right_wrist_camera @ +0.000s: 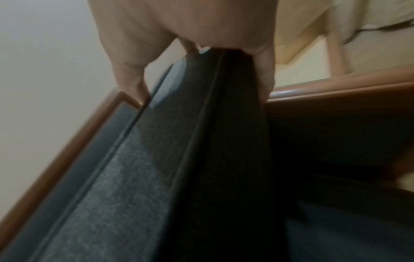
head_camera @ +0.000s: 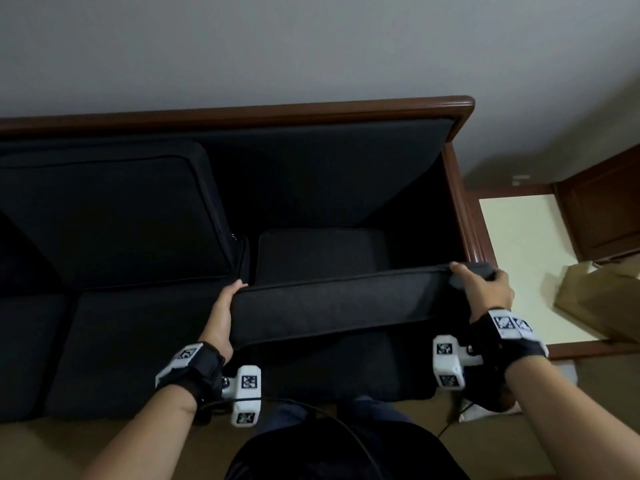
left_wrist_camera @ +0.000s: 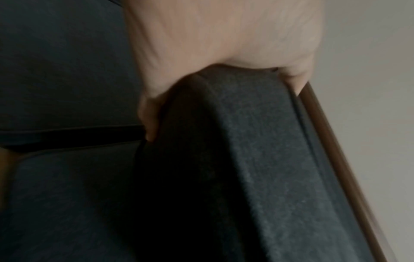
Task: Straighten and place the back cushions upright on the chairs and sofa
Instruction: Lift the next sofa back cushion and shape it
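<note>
Between both sets of fingers, left hand [head_camera: 221,315] and right hand [head_camera: 485,292] grasp opposite ends of back cushion [head_camera: 346,306], long axis crosswise above sofa [head_camera: 311,112] seat, backrest beyond fingertips.

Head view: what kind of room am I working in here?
Probably a living room or lounge in a home. A wood-framed sofa with dark seat and back cushions stands against a plain wall, and both hands hold one loose back cushion over it.
</note>
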`<control>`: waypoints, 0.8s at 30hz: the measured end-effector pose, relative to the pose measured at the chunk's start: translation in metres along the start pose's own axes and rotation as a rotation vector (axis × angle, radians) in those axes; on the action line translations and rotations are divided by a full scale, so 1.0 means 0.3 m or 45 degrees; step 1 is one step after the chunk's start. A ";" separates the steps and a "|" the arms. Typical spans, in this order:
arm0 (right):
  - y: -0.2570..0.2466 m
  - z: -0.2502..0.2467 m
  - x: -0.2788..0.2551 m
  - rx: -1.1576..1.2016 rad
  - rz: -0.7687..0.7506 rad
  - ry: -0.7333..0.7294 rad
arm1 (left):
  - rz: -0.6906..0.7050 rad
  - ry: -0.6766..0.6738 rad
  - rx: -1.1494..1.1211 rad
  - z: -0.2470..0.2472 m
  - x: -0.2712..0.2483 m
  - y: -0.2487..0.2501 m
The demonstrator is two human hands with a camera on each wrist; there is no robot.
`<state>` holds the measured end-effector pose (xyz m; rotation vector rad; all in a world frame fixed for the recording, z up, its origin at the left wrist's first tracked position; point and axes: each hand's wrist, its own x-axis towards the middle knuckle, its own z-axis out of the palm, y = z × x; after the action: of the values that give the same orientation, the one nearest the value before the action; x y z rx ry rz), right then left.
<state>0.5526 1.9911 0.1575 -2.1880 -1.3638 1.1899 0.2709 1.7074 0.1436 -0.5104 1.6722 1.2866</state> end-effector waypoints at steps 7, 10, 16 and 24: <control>-0.283 0.148 0.160 -0.050 -0.073 -0.115 | -0.029 0.080 0.193 0.065 0.095 0.224; -0.376 0.219 0.231 0.004 -0.167 -0.232 | 0.049 0.127 0.255 0.101 0.144 0.326; -0.536 0.331 0.323 0.349 -0.237 -0.501 | 0.311 0.110 0.175 0.176 0.223 0.483; -0.409 0.434 0.281 0.050 -0.149 -0.604 | 0.615 0.242 0.854 0.242 0.223 0.423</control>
<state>0.3956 2.1030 0.1132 -1.8356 -1.5979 1.7457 0.1713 1.8333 0.1513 0.1945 2.3363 0.9153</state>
